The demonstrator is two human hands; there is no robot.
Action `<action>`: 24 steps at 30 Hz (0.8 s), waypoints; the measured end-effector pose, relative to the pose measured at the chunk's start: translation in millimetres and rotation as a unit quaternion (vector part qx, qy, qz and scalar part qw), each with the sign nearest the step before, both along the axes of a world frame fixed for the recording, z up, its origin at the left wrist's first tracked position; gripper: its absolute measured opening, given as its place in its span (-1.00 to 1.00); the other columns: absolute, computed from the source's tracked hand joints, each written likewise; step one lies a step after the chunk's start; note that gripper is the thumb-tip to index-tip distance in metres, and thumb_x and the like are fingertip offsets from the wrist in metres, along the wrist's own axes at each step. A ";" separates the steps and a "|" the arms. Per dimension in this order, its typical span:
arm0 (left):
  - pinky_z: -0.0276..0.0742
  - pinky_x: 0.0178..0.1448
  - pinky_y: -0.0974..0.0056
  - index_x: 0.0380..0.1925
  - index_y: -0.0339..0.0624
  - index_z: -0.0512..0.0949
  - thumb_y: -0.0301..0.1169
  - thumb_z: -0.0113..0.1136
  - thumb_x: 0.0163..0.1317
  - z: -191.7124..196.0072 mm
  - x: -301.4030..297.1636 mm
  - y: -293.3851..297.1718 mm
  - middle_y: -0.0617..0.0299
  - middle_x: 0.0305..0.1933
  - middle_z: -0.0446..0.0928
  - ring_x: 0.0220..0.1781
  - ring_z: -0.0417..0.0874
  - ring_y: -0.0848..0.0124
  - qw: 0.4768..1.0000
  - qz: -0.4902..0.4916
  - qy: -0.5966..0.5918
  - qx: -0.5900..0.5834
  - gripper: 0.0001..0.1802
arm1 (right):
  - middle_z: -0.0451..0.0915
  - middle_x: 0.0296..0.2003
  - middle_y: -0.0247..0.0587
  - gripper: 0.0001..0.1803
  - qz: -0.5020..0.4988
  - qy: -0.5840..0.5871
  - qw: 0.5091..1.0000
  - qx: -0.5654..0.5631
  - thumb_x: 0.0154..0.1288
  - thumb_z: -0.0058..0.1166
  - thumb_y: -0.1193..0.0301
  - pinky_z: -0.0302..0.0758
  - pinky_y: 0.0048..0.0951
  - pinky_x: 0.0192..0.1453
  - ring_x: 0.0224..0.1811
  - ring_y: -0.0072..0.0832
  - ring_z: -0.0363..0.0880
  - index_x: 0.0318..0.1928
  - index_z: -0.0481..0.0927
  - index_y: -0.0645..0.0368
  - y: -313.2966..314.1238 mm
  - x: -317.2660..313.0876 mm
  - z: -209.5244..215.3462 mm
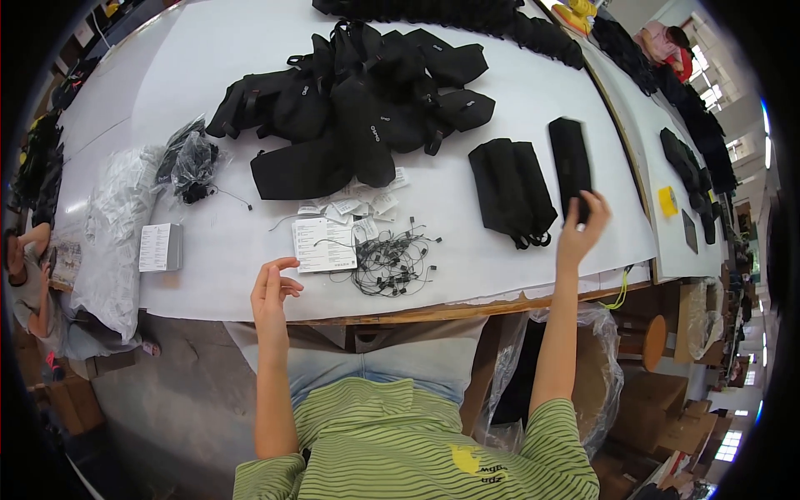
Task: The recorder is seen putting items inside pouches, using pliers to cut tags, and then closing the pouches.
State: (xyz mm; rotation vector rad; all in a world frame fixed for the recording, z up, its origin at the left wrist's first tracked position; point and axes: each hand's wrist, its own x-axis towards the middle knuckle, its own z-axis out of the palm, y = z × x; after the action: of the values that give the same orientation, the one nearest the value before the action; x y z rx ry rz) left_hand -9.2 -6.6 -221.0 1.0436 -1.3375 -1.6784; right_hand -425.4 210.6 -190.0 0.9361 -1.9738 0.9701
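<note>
My right hand [582,225] reaches out to a flat black pouch [571,164] lying on the white table [208,275], its fingers touching the pouch's near end. To the left of that pouch lies a stack of folded black pouches [510,190]. My left hand [273,292] hovers open near the table's front edge, holding nothing, just left of a stack of white paper tags [323,243]. A tangle of thin black strings [392,260] lies right of the tags. A big heap of black bags [358,104] sits farther back.
Clear plastic wrappers [112,233] and a small white box [160,247] lie at the left. More black bags line the far edge [467,15] and the neighbouring table [692,158]. A plastic-lined bin [596,367] stands below the table. Another person [25,275] sits at far left.
</note>
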 end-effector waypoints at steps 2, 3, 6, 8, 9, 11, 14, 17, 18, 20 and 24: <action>0.39 -0.24 0.48 -0.12 -0.29 0.55 -0.27 -0.16 0.46 -5.1 -7.7 3.2 0.20 -0.10 0.58 -0.37 0.51 0.59 0.999 -0.040 -0.010 0.000 -0.65 | 0.43 0.03 -0.11 -0.77 0.081 -0.099 0.987 0.096 0.25 0.14 0.52 0.36 -0.29 0.09 0.06 -0.23 0.42 -0.07 0.54 0.17 6.5 -12.8 -33.3; 0.40 -0.23 0.48 -0.13 -0.30 0.56 -0.28 -0.13 0.45 -4.0 -9.7 4.6 0.20 -0.11 0.59 -0.35 0.52 0.59 0.998 -0.050 -0.029 -0.009 -0.66 | 0.43 0.03 -0.11 -0.77 0.086 -0.095 0.987 0.096 0.25 0.14 0.52 0.36 -0.29 0.09 0.06 -0.23 0.42 -0.07 0.54 0.17 6.8 -11.7 -36.8; 0.41 -0.22 0.47 -0.13 -0.28 0.57 -0.32 -0.07 0.42 -10.7 -7.3 2.2 0.22 -0.10 0.59 -0.34 0.51 0.60 0.995 -0.095 -0.026 -0.014 -0.71 | 0.43 0.05 -0.11 -0.77 0.094 -0.227 0.966 0.074 0.30 0.10 0.41 0.33 -0.27 0.15 0.08 -0.24 0.42 -0.06 0.53 0.18 12.7 -5.4 -41.4; 0.42 -0.21 0.44 -0.13 -0.24 0.58 -0.35 0.01 0.37 -9.4 -14.5 8.2 0.21 -0.14 0.59 -0.31 0.51 0.54 0.993 -0.094 -0.053 -0.041 -0.76 | 0.42 0.06 -0.09 -0.76 0.091 -0.317 0.943 0.032 0.33 0.08 0.34 0.30 -0.29 0.21 0.12 -0.25 0.41 -0.05 0.54 0.16 10.1 -8.0 -39.9; 0.42 -0.20 0.41 -0.14 -0.21 0.58 -0.39 0.09 0.31 -8.0 -20.4 11.9 0.20 -0.17 0.58 -0.29 0.51 0.48 0.990 -0.093 -0.078 -0.070 -0.80 | 0.41 0.09 -0.06 -0.74 0.084 -0.351 0.933 0.011 0.35 0.05 0.34 0.24 -0.28 0.28 0.17 -0.23 0.37 -0.02 0.53 0.17 7.8 -7.3 -36.7; 0.41 -0.13 0.33 -0.16 -0.16 0.59 -0.41 0.16 0.23 -0.7 -35.0 20.3 0.19 -0.17 0.54 -0.21 0.49 0.39 0.964 -0.130 -0.136 -0.190 -0.81 | 0.41 0.09 -0.04 -0.73 0.060 -0.258 0.964 0.022 0.35 0.05 0.35 0.22 -0.27 0.30 0.18 -0.22 0.36 0.00 0.52 0.19 8.5 -3.7 -32.0; 0.34 0.00 0.21 -0.24 -0.08 0.59 -0.42 0.26 0.10 0.3 -52.9 43.2 0.21 -0.13 0.46 -0.07 0.42 0.26 0.887 -0.183 -0.236 -0.352 -0.80 | 0.38 0.12 0.00 -0.69 0.008 -0.136 0.990 0.033 0.32 0.05 0.41 0.17 -0.20 0.34 0.21 -0.16 0.30 0.03 0.49 0.23 -1.1 19.6 -15.9; 0.23 0.10 0.12 -0.33 -0.04 0.57 -0.41 0.32 0.03 -18.4 -59.1 51.1 0.24 -0.07 0.39 0.01 0.36 0.20 0.847 -0.204 -0.281 -0.403 -0.83 | 0.35 0.12 0.00 -0.69 0.001 -0.078 0.997 0.018 0.26 0.07 0.47 0.17 -0.16 0.31 0.25 -0.15 0.25 0.02 0.50 0.21 -16.4 67.3 -0.9; 0.19 0.13 0.10 -0.38 -0.04 0.56 -0.40 0.33 0.02 -21.7 -61.2 50.0 0.25 -0.03 0.37 0.02 0.34 0.20 0.841 -0.204 -0.284 -0.412 -0.84 | 0.38 0.09 -0.03 -0.68 0.049 -0.086 0.995 0.020 0.22 0.09 0.50 0.19 -0.19 0.28 0.21 -0.16 0.29 0.01 0.50 0.24 -22.7 85.2 0.3; 0.18 0.11 0.12 -0.42 -0.06 0.55 -0.41 0.33 0.02 -21.2 -61.3 48.1 0.27 -0.06 0.40 0.01 0.34 0.21 0.841 -0.205 -0.283 -0.414 -0.86 | 0.44 0.00 -0.06 -0.71 0.154 -0.139 0.976 0.064 0.18 0.11 0.53 0.23 -0.24 0.22 0.12 -0.18 0.36 -0.05 0.53 0.22 -29.4 120.6 -4.3; 0.18 0.12 0.17 -0.46 -0.08 0.57 -0.43 0.35 -0.01 -9.2 -63.1 38.2 0.33 -0.16 0.50 -0.01 0.36 0.26 0.885 -0.166 -0.230 -0.369 -0.88 | 0.46 -0.14 -0.14 -0.86 0.294 -0.309 0.896 0.127 0.15 0.15 0.53 0.36 -0.35 0.04 -0.03 -0.28 0.41 -0.24 0.62 0.13 -39.7 185.4 -19.6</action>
State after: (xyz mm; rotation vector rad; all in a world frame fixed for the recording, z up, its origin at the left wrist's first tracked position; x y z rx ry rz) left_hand -72.3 31.5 -230.3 0.7842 -2.3297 -0.9660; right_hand -240.1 170.8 -209.6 1.5827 -2.4336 1.5127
